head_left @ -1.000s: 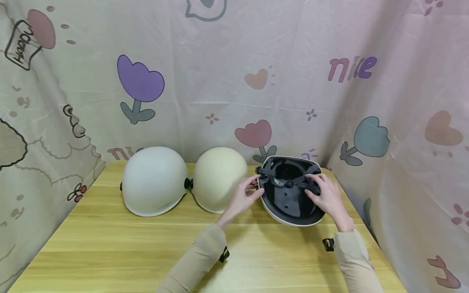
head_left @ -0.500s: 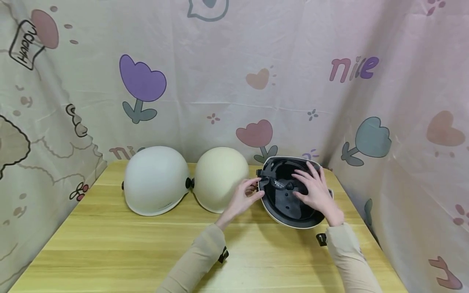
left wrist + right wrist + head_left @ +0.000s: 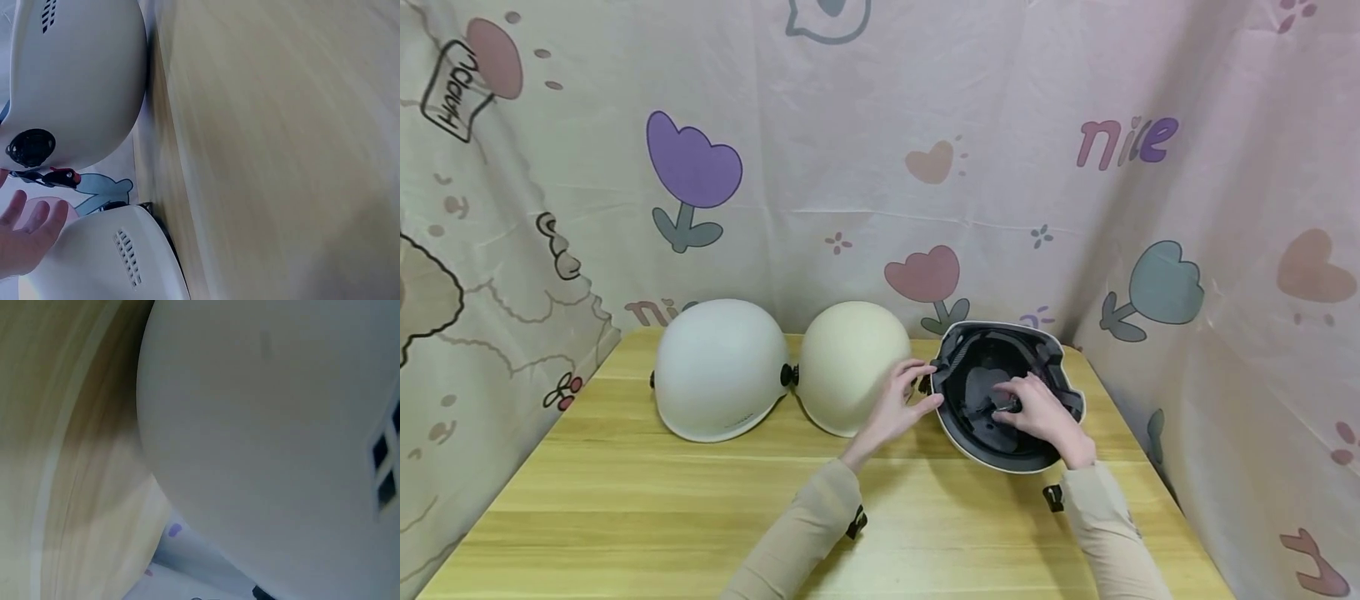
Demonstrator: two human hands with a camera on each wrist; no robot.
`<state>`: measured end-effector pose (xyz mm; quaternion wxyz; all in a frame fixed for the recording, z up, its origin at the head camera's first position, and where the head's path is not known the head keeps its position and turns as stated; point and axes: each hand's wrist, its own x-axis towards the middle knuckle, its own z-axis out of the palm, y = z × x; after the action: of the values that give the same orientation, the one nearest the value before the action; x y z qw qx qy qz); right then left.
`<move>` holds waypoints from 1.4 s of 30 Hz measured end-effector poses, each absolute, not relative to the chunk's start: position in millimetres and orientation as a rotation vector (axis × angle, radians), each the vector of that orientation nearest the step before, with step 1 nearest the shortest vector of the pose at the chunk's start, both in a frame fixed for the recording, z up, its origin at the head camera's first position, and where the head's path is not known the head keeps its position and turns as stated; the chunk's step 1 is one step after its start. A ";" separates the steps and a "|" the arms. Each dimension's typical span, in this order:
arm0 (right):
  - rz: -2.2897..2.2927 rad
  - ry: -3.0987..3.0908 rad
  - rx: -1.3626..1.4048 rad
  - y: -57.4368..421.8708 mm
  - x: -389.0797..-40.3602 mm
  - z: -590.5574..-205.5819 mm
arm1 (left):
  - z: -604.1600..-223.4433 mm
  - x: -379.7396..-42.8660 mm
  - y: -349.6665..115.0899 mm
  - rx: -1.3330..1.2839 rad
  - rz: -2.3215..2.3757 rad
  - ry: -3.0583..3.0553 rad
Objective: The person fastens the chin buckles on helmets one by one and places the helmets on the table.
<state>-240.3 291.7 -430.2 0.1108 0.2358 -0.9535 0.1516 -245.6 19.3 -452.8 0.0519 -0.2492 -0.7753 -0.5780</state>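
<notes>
A white helmet (image 3: pixel 997 454) lies upturned at the right of the table, its black lining facing up. My right hand (image 3: pixel 1041 410) reaches inside it, and thumb and fingers pinch a dark strap piece (image 3: pixel 1011 406) near the middle of the lining. Beside the left rim is my left hand (image 3: pixel 901 400), with thumb and fingers spread and a fingertip at the rim. In the left wrist view that hand (image 3: pixel 28 234) is below the helmet's round black knob (image 3: pixel 31 147). The right wrist view has only the helmet's shell (image 3: pixel 250 437) close up; the hand is out of sight there.
A cream helmet (image 3: pixel 850 358) stands dome up just left of the left hand. Farther left is a larger white helmet (image 3: pixel 718 367), also dome up. All lie on a wooden table (image 3: pixel 647 517), with a printed cloth (image 3: pixel 820 167) behind and at both sides.
The right hand has let go of the straps at the right rim and moved leftward and down into the helmet. The straps now lie inside. The left hand has barely moved.
</notes>
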 end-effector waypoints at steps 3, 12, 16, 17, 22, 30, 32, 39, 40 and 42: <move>0.375 -2.869 0.659 292.9 -239.7 -431.3 | -450.6 -245.1 19.7 -0.769 -1.741 -2.363; 0.288 -2.955 0.568 291.8 -239.5 -431.9 | -449.6 -244.8 19.8 -0.781 -1.746 -2.366; 0.261 -3.007 0.522 289.6 -238.7 -432.7 | -448.7 -244.4 19.8 -0.771 -1.732 -2.385; 0.264 -3.007 0.518 288.9 -238.4 -432.9 | -448.3 -244.2 19.5 -0.767 -1.728 -2.392; 0.322 -2.997 0.489 286.2 -237.6 -433.0 | -447.3 -244.0 18.3 -0.763 -1.723 -2.406; 0.283 -2.969 0.612 287.8 -236.3 -434.1 | -448.4 -245.3 18.6 -0.772 -1.706 -2.418; 0.298 -2.910 0.635 289.1 -235.9 -435.4 | -447.8 -245.2 18.9 -0.772 -1.703 -2.427; 0.603 -2.633 0.678 290.4 -235.6 -433.9 | -448.0 -244.6 18.6 -0.767 -1.680 -2.426; 0.638 -2.606 0.683 290.3 -235.5 -433.3 | -448.1 -244.5 18.6 -0.765 -1.687 -2.422; 0.697 -2.563 0.670 290.5 -235.3 -432.7 | -448.1 -244.3 18.5 -0.769 -1.685 -2.416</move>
<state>-235.3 290.5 -432.7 0.1998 0.2397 -0.9168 0.2493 -244.3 18.5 -448.1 0.0485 -0.2524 -0.7927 -0.5527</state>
